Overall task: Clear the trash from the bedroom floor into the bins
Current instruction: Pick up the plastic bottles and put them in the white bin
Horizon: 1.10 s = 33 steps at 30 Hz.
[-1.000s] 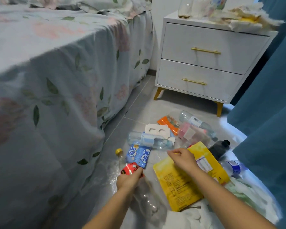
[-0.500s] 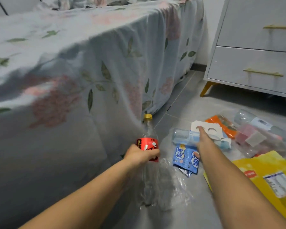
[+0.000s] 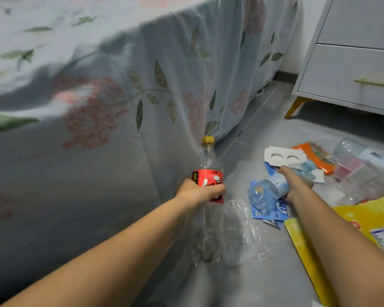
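Observation:
My left hand (image 3: 200,192) grips a clear soda bottle (image 3: 208,165) with a red label and yellow cap, held upright above the grey floor. My right hand (image 3: 297,185) is closed around a clear water bottle (image 3: 266,191) with a pale blue label, lifted and tilted, its base toward me. Under it lies a blue snack wrapper (image 3: 268,211). A white card with two cut-outs (image 3: 284,157), an orange packet (image 3: 315,157), a large yellow bag (image 3: 364,220) and more clear bottles (image 3: 350,147) lie on the floor to the right. No bin is in view.
The bed with its floral sheet (image 3: 120,85) hangs down along the left, close to my left arm. A white nightstand (image 3: 350,69) on yellow legs stands at the back right. Crumpled clear plastic (image 3: 239,231) lies beneath the soda bottle.
My right hand left the yellow bag, reached to the water bottle and lifted it. My left hand raised the soda bottle upright. The view turned left toward the bed.

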{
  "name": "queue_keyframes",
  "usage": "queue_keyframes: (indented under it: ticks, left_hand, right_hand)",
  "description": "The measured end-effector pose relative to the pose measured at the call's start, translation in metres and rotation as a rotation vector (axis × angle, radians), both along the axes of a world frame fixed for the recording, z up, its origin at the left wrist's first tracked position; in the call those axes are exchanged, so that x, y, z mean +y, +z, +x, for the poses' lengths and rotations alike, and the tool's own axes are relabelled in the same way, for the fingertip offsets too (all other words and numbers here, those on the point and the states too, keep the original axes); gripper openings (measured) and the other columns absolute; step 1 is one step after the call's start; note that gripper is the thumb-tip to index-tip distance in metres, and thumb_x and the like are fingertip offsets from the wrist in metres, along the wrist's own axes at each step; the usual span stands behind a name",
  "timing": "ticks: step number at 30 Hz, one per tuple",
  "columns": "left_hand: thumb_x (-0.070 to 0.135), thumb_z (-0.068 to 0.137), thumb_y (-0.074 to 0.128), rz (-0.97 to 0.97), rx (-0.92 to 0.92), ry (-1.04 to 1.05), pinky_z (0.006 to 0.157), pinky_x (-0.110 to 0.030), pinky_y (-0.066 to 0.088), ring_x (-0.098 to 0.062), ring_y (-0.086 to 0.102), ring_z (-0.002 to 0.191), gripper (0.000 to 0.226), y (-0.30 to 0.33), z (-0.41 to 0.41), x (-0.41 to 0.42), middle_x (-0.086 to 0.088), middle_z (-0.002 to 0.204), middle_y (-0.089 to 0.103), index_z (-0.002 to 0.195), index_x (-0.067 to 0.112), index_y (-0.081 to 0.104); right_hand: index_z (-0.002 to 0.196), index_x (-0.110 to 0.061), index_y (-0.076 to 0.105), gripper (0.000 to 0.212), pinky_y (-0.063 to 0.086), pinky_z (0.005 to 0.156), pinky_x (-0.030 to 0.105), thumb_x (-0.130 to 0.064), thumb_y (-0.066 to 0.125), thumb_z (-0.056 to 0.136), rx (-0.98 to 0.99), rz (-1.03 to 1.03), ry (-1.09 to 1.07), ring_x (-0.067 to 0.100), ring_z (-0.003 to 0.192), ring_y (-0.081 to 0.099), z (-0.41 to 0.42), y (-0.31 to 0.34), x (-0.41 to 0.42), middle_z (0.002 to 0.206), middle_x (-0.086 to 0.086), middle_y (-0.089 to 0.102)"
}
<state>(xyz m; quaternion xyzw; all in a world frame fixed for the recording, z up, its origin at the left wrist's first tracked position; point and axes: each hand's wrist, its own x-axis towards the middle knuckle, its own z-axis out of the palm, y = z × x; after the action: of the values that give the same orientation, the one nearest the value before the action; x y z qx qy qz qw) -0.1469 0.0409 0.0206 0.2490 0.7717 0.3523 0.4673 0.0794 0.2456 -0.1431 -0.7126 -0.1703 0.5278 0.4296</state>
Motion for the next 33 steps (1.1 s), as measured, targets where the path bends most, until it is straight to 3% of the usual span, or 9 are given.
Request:
queue_keyframes:
  ticks: [4,8,11,14,17,21,23,30,33]
  left_hand:
    - [0.03,0.062,0.083,0.055,-0.047,-0.001,0.047,-0.02,0.039,-0.013,0.059,0.067,0.049,0.022,0.011,-0.011,-0.004,0.088,0.066,0.104,0.013,0.065]
    - [0.031,0.061,0.086,0.159,-0.012,-0.066,0.055,-0.022,0.043,-0.016,0.065,0.075,0.038,0.066,0.01,-0.036,-0.001,0.08,0.068,0.09,0.016,0.068]
    - [0.025,0.065,0.086,0.256,0.062,-0.063,0.067,-0.022,0.052,-0.006,0.064,0.065,0.027,0.109,0.004,-0.074,0.005,0.071,0.067,0.074,0.022,0.06]
    - [0.032,0.054,0.089,0.266,0.11,-0.038,0.084,-0.033,0.058,-0.01,0.07,0.081,0.051,0.146,0.0,-0.119,0.003,0.087,0.072,0.094,0.022,0.059]
    - [0.034,0.05,0.09,0.264,0.176,-0.003,0.076,-0.025,0.059,-0.004,0.069,0.076,0.059,0.182,-0.009,-0.172,0.008,0.086,0.071,0.097,0.026,0.056]
    - [0.043,0.042,0.088,0.255,0.272,0.085,0.069,-0.023,0.057,0.0,0.069,0.072,0.063,0.23,-0.021,-0.267,0.01,0.082,0.074,0.095,0.029,0.058]
    - [0.036,0.05,0.091,0.237,0.294,0.17,0.061,-0.012,0.051,0.004,0.069,0.071,0.06,0.248,-0.024,-0.321,0.01,0.083,0.073,0.099,0.029,0.057]
    - [0.025,0.063,0.087,0.16,0.449,0.67,0.061,-0.01,0.05,0.006,0.067,0.068,0.047,0.27,-0.052,-0.51,0.006,0.088,0.071,0.1,0.024,0.059]
    - [0.02,0.065,0.087,0.153,0.486,0.874,0.062,-0.015,0.05,-0.004,0.067,0.075,0.049,0.257,-0.064,-0.573,0.003,0.091,0.07,0.105,0.016,0.059]
  right_hand:
    - [0.128,-0.025,0.028,0.09,0.053,0.092,0.05,-0.028,0.082,0.055,-0.042,0.157,0.166,0.032,0.101,0.061,-0.033,0.071,-0.066,0.12,0.012,0.051]
    - [0.125,-0.034,0.032,0.09,0.048,0.099,0.049,-0.045,0.085,0.053,-0.198,0.378,0.456,0.029,0.112,0.057,-0.036,0.122,-0.111,0.128,0.006,0.051]
    - [0.119,-0.03,0.044,0.082,0.049,0.096,0.043,-0.056,0.082,0.05,-0.295,0.493,0.653,0.022,0.111,0.056,-0.042,0.178,-0.15,0.121,0.0,0.053]
    - [0.112,-0.025,0.051,0.064,0.046,0.083,0.026,-0.038,0.087,0.061,-0.35,0.612,0.865,0.008,0.098,0.058,-0.052,0.229,-0.188,0.107,-0.01,0.057]
    - [0.107,-0.027,0.051,0.054,0.043,0.076,0.02,-0.023,0.086,0.065,-0.288,0.715,1.037,-0.011,0.085,0.057,-0.071,0.282,-0.227,0.093,-0.024,0.058]
    - [0.097,-0.035,0.054,0.054,0.05,0.087,0.028,-0.041,0.087,0.055,-0.149,0.796,1.218,-0.002,0.094,0.064,-0.112,0.343,-0.285,0.093,-0.02,0.07]
    - [0.096,-0.037,0.055,0.054,0.05,0.088,0.028,-0.044,0.088,0.054,-0.071,0.834,1.309,0.001,0.095,0.065,-0.137,0.366,-0.32,0.095,-0.016,0.07]
    - [0.096,-0.042,0.058,0.054,0.049,0.083,0.023,-0.053,0.086,0.052,0.18,0.862,1.637,-0.002,0.1,0.062,-0.225,0.41,-0.456,0.104,-0.017,0.066]
    - [0.101,-0.04,0.058,0.059,0.051,0.086,0.026,-0.052,0.087,0.05,0.285,0.833,1.702,0.003,0.101,0.064,-0.251,0.41,-0.525,0.105,-0.012,0.068]
